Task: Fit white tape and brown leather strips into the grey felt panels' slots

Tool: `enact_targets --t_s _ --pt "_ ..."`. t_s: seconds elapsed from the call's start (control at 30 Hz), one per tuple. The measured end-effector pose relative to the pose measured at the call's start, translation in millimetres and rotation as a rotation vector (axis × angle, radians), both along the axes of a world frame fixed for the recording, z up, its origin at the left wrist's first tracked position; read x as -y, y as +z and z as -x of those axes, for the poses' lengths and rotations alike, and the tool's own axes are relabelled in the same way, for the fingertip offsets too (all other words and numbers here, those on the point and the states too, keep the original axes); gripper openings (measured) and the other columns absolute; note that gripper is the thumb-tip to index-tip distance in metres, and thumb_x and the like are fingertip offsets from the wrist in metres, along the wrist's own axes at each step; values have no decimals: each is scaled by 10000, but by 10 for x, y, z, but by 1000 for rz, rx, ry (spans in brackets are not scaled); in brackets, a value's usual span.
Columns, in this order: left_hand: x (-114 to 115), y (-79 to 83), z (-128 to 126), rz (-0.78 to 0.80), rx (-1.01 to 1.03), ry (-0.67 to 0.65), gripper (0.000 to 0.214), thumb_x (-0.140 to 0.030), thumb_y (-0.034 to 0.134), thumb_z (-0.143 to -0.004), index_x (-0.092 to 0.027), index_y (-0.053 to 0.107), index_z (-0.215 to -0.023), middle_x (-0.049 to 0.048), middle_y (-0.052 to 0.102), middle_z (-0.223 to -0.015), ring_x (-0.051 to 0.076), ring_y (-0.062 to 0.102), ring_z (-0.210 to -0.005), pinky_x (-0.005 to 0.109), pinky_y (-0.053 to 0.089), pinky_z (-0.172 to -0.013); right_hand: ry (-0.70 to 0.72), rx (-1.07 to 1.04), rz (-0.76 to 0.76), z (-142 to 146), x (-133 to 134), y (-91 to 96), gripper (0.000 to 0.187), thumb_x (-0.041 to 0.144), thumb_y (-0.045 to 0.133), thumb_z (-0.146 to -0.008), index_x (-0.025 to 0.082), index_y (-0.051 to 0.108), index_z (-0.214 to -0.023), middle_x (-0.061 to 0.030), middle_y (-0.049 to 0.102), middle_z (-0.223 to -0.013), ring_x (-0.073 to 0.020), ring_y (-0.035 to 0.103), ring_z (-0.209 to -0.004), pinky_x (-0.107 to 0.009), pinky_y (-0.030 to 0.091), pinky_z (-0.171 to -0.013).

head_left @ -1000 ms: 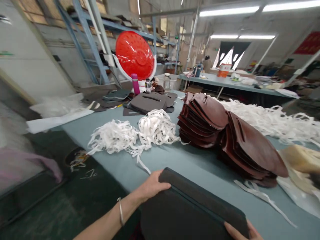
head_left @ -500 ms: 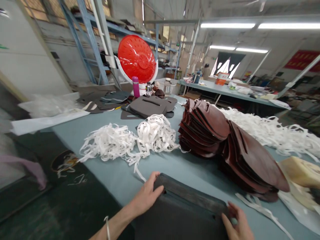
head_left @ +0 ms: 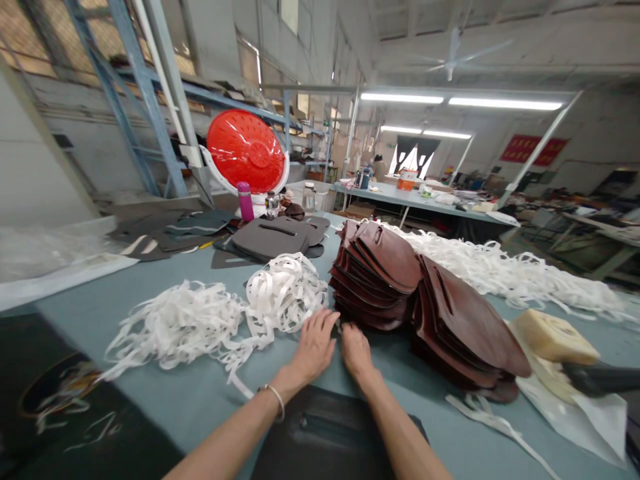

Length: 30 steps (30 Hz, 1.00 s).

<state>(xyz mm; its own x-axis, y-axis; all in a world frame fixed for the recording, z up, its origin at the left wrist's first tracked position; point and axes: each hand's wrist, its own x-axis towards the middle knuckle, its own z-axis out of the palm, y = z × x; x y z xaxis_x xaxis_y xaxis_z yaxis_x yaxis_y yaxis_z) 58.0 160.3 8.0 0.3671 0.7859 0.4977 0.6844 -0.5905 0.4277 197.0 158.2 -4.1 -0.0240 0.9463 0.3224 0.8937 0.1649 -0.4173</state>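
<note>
— Grip state?
— Left hand [head_left: 314,348] open, just in front of the stack of brown leather panels [head_left: 375,273]. Right hand [head_left: 357,351] beside it, fingertips at the stack's front edge, closure impossible to tell.
— Reason for the layout?
— Panels overlapped in 2 leaning piles, likely for compact keeping. White strips [head_left: 285,297] left of the stack; black padded panel [head_left: 325,433] in front of it, under both forearms.
</note>
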Motion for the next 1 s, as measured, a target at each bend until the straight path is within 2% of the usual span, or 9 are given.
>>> enact_targets --t_s 0.1,0.23,0.47,0.6,0.7,0.8,0.9,0.93,1.0 --pt "-263 -131 107 -32 -202 73 444 -201 538 -814 -200 503 -1256 152 463 -1369 323 299 -1353 535 190 -1092 -25 -5 49 -82 295 -56 121 111 497 -836 196 573 -794 -54 623 -825 -178 615 -788 -262 445 -712" --pt "-470 -169 299 -21 -361 3 491 -341 647 -754 -218 545 -1218 141 474 -1363 357 285 -1353 521 198 -1080 -24 -53 139 -286 846 -33 172 229 490 -874 212 538 -709 -7 608 -718 -146 582 -671 -222 403 -613" --pt "-589 -64 267 -2 -388 6 460 -258 588 -790 -196 514 -1240 146 508 -1298 315 342 -1312 452 224 -1072 -144 -199 216 -420 1401 136 210 379 480 -854 235 448 -705 34 511 -600 -134 476 -547 -233 326 -542" --pt "-733 31 489 31 -393 108 513 -249 573 -784 -164 464 -1279 162 521 -1262 310 427 -1232 452 291 -1022 -326 -288 201 -833 1753 87 341 520 422 -859 242 412 -661 47 443 -535 -132 406 -508 -238 300 -514" --pt "-741 120 564 56 -394 175 688 -291 625 -734 -130 375 -1354 204 478 -1301 364 418 -1227 518 277 -1013 -473 -351 221 -1166 2022 55 411 606 427 -831 240 409 -645 56 417 -512 -131 399 -498 -240 296 -507" --pt "-479 220 334 -11 -379 172 825 -245 664 -688 -142 292 -1417 211 367 -1413 400 294 -1322 564 176 -1060 -471 -480 229 -1184 2128 88 395 600 415 -853 227 486 -743 50 466 -560 -137 440 -537 -239 326 -534" --pt "72 307 -43 -27 -229 97 600 -221 583 -782 -161 411 -1354 176 406 -1399 356 305 -1330 518 196 -1074 -387 -691 209 -934 2054 142 375 553 395 -894 214 515 -788 42 502 -607 -122 451 -555 -224 345 -544" --pt "290 320 -158 58 -151 34 441 -256 542 -828 -166 508 -1258 159 503 -1300 330 402 -1258 489 267 -1041 -368 -752 203 -833 2018 157 375 539 388 -905 210 514 -776 41 503 -607 -114 441 -544 -218 342 -532" --pt "715 308 -349 346 -34 -247 260 -344 450 -901 -202 635 -1014 89 633 -1061 246 559 -1040 390 398 -932 -335 -829 198 -652 1970 182 374 514 373 -922 203 530 -789 41 506 -605 -103 424 -518 -210 332 -504"
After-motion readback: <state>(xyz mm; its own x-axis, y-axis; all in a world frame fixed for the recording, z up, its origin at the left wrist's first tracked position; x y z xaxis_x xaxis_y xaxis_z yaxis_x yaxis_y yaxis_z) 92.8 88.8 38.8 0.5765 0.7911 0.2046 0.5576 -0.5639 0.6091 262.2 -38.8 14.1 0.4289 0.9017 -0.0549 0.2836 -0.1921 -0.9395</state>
